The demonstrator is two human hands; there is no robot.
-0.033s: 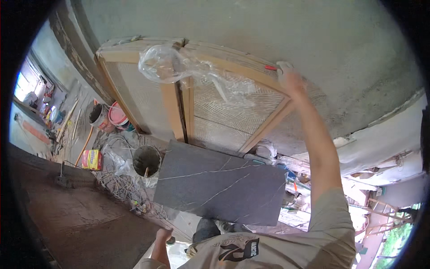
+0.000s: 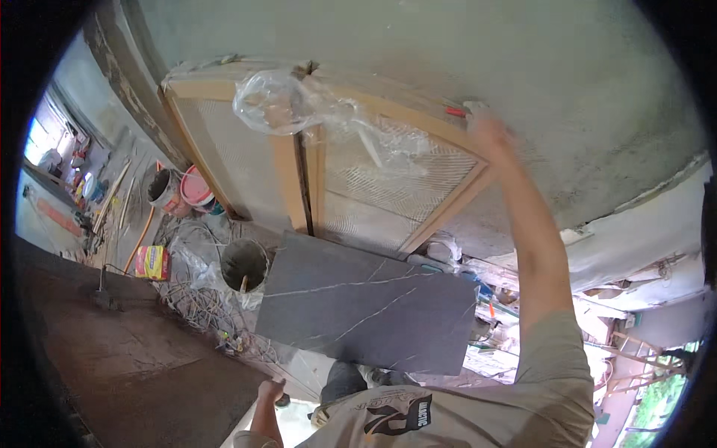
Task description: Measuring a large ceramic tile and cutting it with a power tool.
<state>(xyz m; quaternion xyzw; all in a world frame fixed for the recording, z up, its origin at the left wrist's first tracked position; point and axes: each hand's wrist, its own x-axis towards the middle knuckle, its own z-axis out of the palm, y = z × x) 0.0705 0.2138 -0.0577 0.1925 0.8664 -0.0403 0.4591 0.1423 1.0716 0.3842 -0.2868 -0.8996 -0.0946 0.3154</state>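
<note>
My right hand, blurred, grips a small red-handled tool at the upper edge of two tan-bordered panels with comb-ridged surfaces, against the grey rendered wall. Crumpled clear plastic is draped over the panels' upper part. Low in the view, my left hand has curled fingers around something dark that I cannot make out, beside a brown board-like surface. Between my hands and below the panels, a large dark grey slab with white veining stands or lies above my legs; its support is hidden.
A bucket with a stick, tangled cables, a yellow-and-red bag and two more pails crowd the floor at the left, with long strips beyond. At the far right are clutter and a wooden ladder.
My right hand and the red-handled tool have shifted slightly to the right and look more blurred. The panels sit a little higher in the picture. My left hand has barely moved.
</note>
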